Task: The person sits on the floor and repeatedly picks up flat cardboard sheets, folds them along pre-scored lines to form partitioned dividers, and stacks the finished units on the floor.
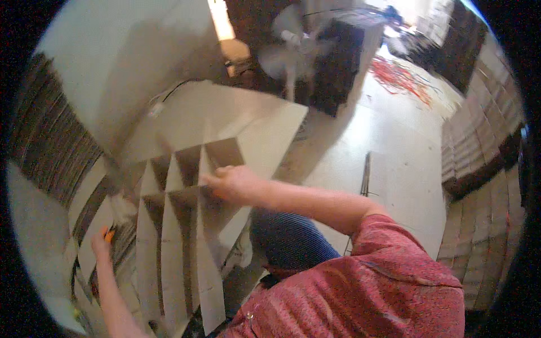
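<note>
A cardboard partition grid (pixel 183 194) with several tall cells stands in front of me, its strips crossing one another. My right hand (pixel 231 183) is closed on the grid's upper right part, pinching the edge of a cardboard strip; motion blurs it slightly. Off to the left, my left hand (pixel 101 243) is closed beside stacked cardboard strips (pixel 93 225). A small orange thing (pixel 110 235) with a dark part shows at its fingers, too small to name.
The grid stands against a pale tabletop (pixel 259 115). Stacked cardboard (pixel 53 124) lines the left side, and bundled cardboard (pixel 479 225) is piled on the right. Behind the table stands a fan (pixel 293 42). Red and orange strips (pixel 400 81) lie on the far floor.
</note>
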`<state>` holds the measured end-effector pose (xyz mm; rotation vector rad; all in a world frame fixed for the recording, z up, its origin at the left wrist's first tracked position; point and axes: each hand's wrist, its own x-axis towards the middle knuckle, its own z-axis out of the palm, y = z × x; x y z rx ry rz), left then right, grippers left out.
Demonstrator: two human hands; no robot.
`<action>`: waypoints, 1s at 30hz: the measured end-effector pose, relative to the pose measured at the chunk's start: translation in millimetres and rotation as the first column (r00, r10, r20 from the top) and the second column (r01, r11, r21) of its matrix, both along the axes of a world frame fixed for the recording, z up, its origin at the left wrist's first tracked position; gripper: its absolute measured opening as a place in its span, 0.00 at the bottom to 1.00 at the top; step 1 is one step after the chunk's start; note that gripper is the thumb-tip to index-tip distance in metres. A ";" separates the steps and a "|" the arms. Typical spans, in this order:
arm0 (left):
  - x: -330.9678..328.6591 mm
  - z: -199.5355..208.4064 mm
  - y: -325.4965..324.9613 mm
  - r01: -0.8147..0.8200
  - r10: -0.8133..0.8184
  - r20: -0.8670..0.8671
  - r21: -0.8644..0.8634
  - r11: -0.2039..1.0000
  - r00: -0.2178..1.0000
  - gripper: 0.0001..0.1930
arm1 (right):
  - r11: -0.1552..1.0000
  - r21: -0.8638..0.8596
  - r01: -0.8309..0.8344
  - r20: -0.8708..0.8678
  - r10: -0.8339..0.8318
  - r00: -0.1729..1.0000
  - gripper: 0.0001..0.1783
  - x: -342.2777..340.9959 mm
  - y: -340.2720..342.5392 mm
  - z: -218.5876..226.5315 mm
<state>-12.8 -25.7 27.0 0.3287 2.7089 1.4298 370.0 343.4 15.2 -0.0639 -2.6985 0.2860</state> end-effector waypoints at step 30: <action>146.8 83.8 63.9 0.292 -0.201 -0.318 0.271 0.917 0.927 0.14 | 0.737 -0.668 -0.106 -0.265 -0.103 0.959 0.09 54.2 -72.3 91.7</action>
